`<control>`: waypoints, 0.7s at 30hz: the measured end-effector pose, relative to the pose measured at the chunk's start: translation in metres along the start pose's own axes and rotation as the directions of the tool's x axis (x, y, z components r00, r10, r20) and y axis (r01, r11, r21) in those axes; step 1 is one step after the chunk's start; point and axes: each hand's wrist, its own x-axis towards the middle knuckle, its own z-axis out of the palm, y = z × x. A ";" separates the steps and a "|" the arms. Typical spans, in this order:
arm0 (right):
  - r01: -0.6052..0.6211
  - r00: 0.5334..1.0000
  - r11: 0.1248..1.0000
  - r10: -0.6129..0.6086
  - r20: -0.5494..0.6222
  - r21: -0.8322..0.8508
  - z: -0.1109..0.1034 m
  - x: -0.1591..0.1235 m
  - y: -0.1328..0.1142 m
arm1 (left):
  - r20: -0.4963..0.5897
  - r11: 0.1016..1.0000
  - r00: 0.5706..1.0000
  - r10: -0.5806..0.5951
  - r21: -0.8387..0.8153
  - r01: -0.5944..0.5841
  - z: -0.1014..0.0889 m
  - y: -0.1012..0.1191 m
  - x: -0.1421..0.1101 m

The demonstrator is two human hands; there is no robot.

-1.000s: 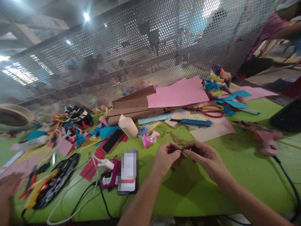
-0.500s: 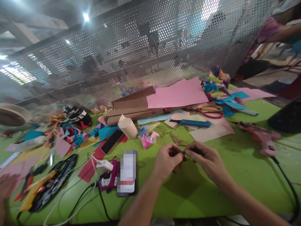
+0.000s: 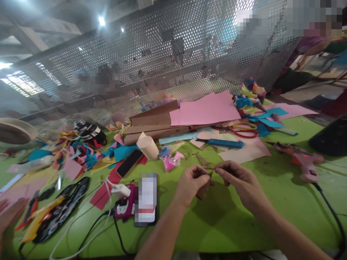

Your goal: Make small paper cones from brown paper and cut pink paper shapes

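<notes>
My left hand [image 3: 191,186] is closed in a pinch on a small brown piece of paper [image 3: 202,192], which hangs below the fingers with its pointed tip up at the thumb. My right hand [image 3: 238,178] is pinched shut just to the right; whether anything is between its fingertips is too small to make out. A narrow gap lies between the two hands. Just beyond them, brown paper scraps [image 3: 201,159] lie on the green table [image 3: 225,227]. A pink glue gun [image 3: 305,162] with a red light lies to the right.
Behind are a blue cutter [image 3: 226,143], scissors [image 3: 245,130], pink sheets [image 3: 206,108] and brown rolls [image 3: 155,133]. To the left lie a phone [image 3: 146,198], a purple power adapter [image 3: 127,206] with cables and a yellow glue gun [image 3: 43,218]. Another person's hand [image 3: 13,213] rests at the far left.
My right hand's fingertips have drawn slightly right and up from my left hand, so a gap shows between them. More of the brown paper's tip is visible.
</notes>
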 end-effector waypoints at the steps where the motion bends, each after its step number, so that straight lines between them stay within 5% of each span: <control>1: -0.004 1.000 1.000 0.004 -0.006 0.015 0.000 0.000 0.001 | 0.003 1.000 1.000 0.006 -0.015 -0.005 0.000 0.000 0.000; 5: -0.041 0.998 0.999 0.040 0.049 0.009 0.001 -0.001 0.002 | -0.088 0.998 0.995 0.056 -0.021 -0.058 -0.001 0.002 0.000; 11: -0.074 0.931 0.995 0.093 0.352 -0.067 0.009 -0.005 0.001 | -0.173 0.979 0.964 0.204 0.045 -0.199 0.000 0.000 0.001; 21: 0.159 0.953 0.948 -0.075 0.294 -0.274 0.003 -0.007 0.014 | -0.079 0.946 0.962 0.262 0.216 -0.240 -0.006 0.004 0.001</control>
